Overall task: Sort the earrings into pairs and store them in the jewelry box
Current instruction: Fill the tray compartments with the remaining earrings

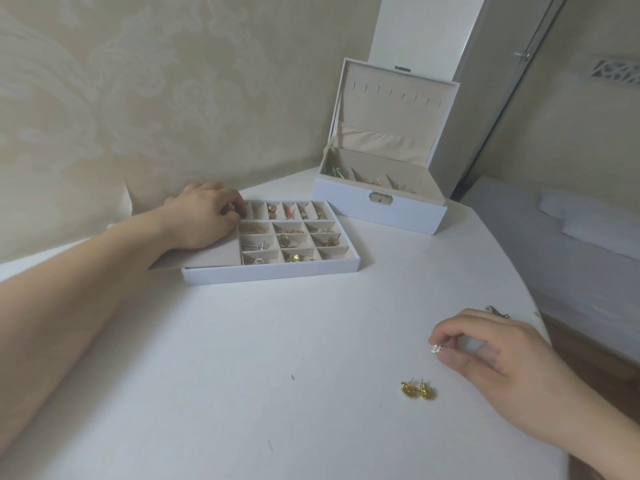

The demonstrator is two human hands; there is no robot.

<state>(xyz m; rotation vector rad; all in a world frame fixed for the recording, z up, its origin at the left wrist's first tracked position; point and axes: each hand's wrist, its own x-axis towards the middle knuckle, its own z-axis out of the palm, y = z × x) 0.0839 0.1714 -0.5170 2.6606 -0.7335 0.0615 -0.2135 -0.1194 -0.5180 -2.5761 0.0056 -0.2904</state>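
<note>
- Small pale earring (435, 348): pinched in right hand (485, 348) fingertips above the table (242, 375); detail indistinct.
- Gold earring pair (418, 390): on the table, near that hand.
- Divided tray (277, 271): left hand (204, 216) fingers curled into its far-left compartment; contents hidden, grasp unclear.
- Jewelry box (377, 211): open behind the tray, interior partly obscured.

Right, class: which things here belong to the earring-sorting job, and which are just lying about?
Belong to the job:
gold earrings
small clear earring, pinched by the right hand
divided tray, left hand at it
jewelry box, lid up

Just lying about:
bed
small metal item behind the right hand
</note>
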